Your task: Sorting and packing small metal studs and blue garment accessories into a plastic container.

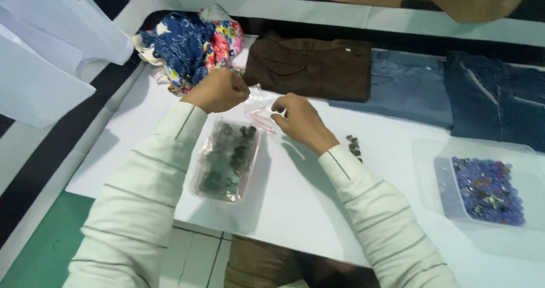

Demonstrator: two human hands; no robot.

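My left hand [217, 89] and right hand [299, 119] both pinch the mouth of a clear plastic bag [228, 157], fingers closed on its top edge; the bag lies flat on the white table [142, 135], holding dark buttons. Loose buttons [354, 146] sit beside my right wrist, folded brown trousers [309, 66] beyond

White table [142, 123] over seemingly green floor [45, 254], evenly lit.

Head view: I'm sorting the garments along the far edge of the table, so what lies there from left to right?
Floral cloth bundle → folded brown trousers → grey-blue trousers → dark blue jeans.
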